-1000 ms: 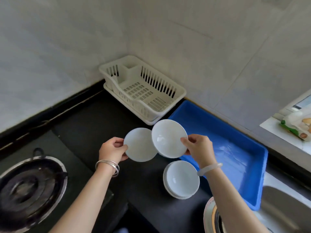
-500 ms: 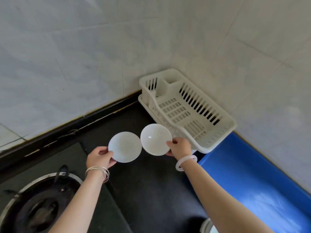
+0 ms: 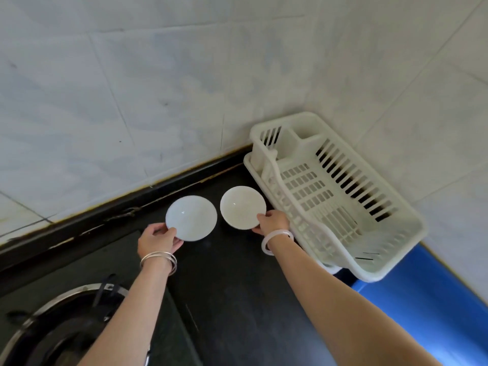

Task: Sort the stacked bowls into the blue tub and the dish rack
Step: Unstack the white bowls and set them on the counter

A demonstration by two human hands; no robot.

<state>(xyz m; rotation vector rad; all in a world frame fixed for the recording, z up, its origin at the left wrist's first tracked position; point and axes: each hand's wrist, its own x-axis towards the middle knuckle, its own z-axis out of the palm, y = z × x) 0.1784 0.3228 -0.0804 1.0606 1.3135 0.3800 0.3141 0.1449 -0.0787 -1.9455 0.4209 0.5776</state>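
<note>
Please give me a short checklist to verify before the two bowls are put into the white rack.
1. Left hand pinches the rim of the left white round bowl: ok.
2. Right hand pinches the rim of the right white round bowl: ok.
3. The bowls do not touch each other: ok.
4. White slotted plastic dish rack holds nothing: ok.
5. Right bowl is over the rack: not ok, beside it.
6. Bowls are dry: cannot tell.

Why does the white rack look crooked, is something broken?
Nothing looks broken or spilled. The dish rack only sits at an angle in the corner, and its near end hangs over the blue tub. The left hand and right hand each hold one clean white bowl.
</note>
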